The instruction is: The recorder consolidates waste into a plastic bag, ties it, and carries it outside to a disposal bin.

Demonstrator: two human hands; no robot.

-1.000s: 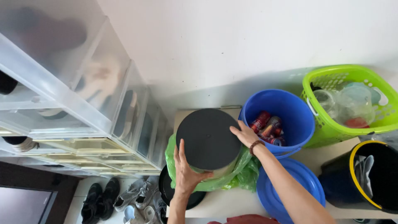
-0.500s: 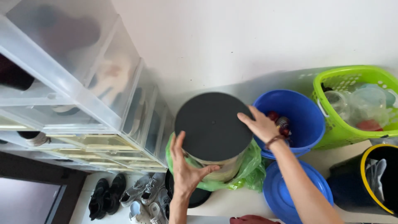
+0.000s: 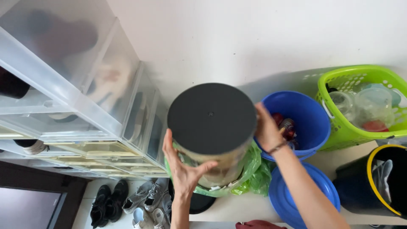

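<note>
A round bin (image 3: 212, 131) with a flat black lid and a pale see-through body is held up between both hands. My left hand (image 3: 183, 169) grips its near side over the body. My right hand (image 3: 267, 129) presses against its right side, a bead bracelet on the wrist. A green plastic bag (image 3: 250, 167) hangs crumpled around the bin's lower part. The bin's base is hidden by the bag and my left hand.
A blue bucket (image 3: 311, 123) with drink cans stands to the right, a blue lid (image 3: 311, 197) in front of it. A green basket (image 3: 364, 106) holds clear containers. A black bin with a yellow rim (image 3: 375, 180) sits at right. Clear shoe boxes (image 3: 85, 97) stack at left, shoes (image 3: 127, 199) on the floor.
Both hands have lifted the black-lidded bin up toward the camera and slightly left. My right hand slid from the lid's top to its side. The green bag rose with it.
</note>
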